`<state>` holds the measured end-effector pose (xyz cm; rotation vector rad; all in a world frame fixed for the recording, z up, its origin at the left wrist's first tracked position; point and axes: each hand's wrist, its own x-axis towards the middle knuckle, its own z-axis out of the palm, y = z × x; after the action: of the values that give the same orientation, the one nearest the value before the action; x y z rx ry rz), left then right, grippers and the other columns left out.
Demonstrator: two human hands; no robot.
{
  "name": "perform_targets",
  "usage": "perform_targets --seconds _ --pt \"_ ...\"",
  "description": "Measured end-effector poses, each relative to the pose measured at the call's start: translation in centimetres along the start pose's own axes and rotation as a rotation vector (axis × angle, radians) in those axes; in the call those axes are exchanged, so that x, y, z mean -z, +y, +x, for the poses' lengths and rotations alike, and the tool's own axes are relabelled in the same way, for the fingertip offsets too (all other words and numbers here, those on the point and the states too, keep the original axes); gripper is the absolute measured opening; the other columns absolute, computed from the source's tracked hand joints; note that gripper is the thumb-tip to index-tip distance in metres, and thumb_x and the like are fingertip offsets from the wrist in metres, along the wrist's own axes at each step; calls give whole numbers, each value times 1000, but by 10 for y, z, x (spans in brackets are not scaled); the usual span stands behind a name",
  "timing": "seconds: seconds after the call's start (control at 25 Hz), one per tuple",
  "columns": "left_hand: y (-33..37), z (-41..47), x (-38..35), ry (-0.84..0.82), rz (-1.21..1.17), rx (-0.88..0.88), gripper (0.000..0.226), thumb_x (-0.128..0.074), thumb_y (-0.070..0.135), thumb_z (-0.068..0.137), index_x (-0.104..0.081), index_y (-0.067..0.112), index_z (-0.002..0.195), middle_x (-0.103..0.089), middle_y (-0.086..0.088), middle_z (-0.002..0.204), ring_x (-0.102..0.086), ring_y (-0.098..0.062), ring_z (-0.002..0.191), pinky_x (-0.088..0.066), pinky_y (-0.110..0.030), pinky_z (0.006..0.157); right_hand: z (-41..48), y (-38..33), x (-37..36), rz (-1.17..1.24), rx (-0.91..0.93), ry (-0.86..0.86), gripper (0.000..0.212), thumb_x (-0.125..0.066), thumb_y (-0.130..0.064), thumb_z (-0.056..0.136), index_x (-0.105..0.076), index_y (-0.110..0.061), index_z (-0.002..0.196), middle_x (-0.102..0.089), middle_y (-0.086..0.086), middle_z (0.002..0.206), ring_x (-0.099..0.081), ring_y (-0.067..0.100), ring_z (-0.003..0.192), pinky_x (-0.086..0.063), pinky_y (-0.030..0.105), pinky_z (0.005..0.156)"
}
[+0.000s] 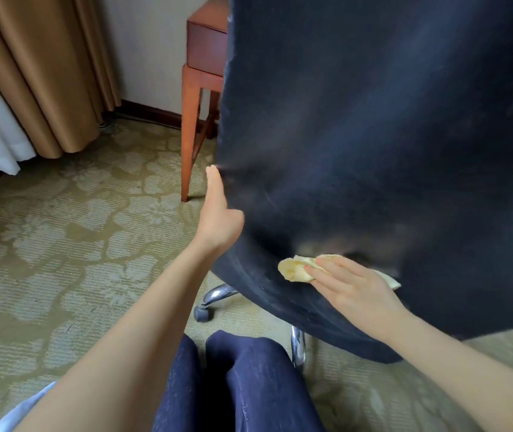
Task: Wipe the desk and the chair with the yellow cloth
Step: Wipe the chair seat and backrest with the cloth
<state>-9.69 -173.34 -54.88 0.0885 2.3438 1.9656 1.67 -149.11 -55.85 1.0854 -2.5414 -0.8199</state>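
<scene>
Down on the carpet (61,244) behind the chair (373,135), the person crouches with both knees (249,385) drawn up close to its chrome base (214,297). From the head view, the dark blue chair back fills most of the right side, and dusty smears show across it.

The right hand (351,288) lies flat with its fingers straight and spread, pressing the cloth (295,268) against the lower curve of the chair back. The cloth is bunched, and it pokes out past the fingertips and behind the wrist. The left hand (219,213) rests on the chair's left edge with one digit stretched straight up along it. The other fingers are hidden behind the edge, so I cannot tell whether they curl round it.

Only a corner and a leg of the desk (206,45) show, beyond the chair by the wall, with a curtain (46,73) off to the left.

I'd say the chair step is in hand, low on the back. Whether the desk has been wiped can't be judged from here.

The next move looks like a firm sweep of the cloth across or up the panel while the left hand braces the chair. It stands on casters and would likely roll or swivel away under the push.
</scene>
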Motion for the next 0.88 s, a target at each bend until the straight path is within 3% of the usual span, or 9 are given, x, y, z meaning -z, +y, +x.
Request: perform_targets --seconds 0.08,0.2,0.28,0.36,0.44,0.56,0.72,0.8,0.88 --pt "3 -10 -9 3 20 28 97 -41 -11 79 12 27 151 -15 3 159 -32 -25 138 -36 -37 109 -37 6 4 -17 -51 17 47 -76 -3 63 -70 -6 109 -65 3 117 -61 24 109 -42 40 101" --pt "9 -37 -28 13 62 -26 97 -41 -15 79 16 21 150 13 3 160 2 -20 147 -11 -38 120 -88 17 11 -5 -220 94 51 -69 9 69 -62 -3 118 -64 9 118 -58 28 110 -39 39 106" --pt "12 -59 -41 58 176 -145 101 -43 -15 77 15 24 150 22 9 156 16 -13 145 1 -29 117 -109 21 18 92 -396 165 53 -68 10 68 -60 -6 118 -63 10 118 -53 29 106 -39 36 101" --pt "16 -80 -55 38 303 -319 107 -46 -14 73 17 30 147 27 17 151 23 -7 141 3 -33 117 -116 17 25 141 -614 167 59 -77 14 61 -62 -8 114 -62 10 111 -54 31 95 -49 40 85" --pt "22 -98 -69 -57 451 -439 109 -47 -12 71 19 33 145 33 18 147 29 -7 139 5 -38 117 -112 1 29 232 -906 197 53 -75 9 66 -62 -10 114 -58 8 114 -48 29 100 -51 41 84" --pt "26 -117 -84 -146 837 -706 106 -50 -5 72 16 26 148 28 10 153 26 -17 142 9 -41 115 -80 -30 30 608 -1484 578 34 -62 -1 83 -58 -12 115 -45 6 122 -42 20 110 -38 26 95" --pt "44 -113 -83 -131 1326 -1108 94 -54 1 72 -9 17 153 -6 -1 160 4 -23 146 5 -52 116 -31 -20 42 1102 -2211 1137 30 -55 -8 89 -49 -20 116 -46 -1 115 -50 14 100 -42 24 85" --pt "57 -107 -77 -126 1479 -1197 87 -44 4 76 -6 16 153 -1 -4 160 9 -26 147 10 -53 116 -23 -7 48 1296 -2372 1352 31 -51 -12 92 -48 -21 122 -49 2 119 -53 16 100 -41 23 79" --pt "68 -103 -69 -151 1586 -1287 81 -35 5 78 -8 17 153 -1 -6 160 8 -28 147 10 -54 116 -13 -2 57 1391 -2401 1464 31 -52 -19 94 -47 -22 124 -50 2 120 -54 15 101 -43 24 83"
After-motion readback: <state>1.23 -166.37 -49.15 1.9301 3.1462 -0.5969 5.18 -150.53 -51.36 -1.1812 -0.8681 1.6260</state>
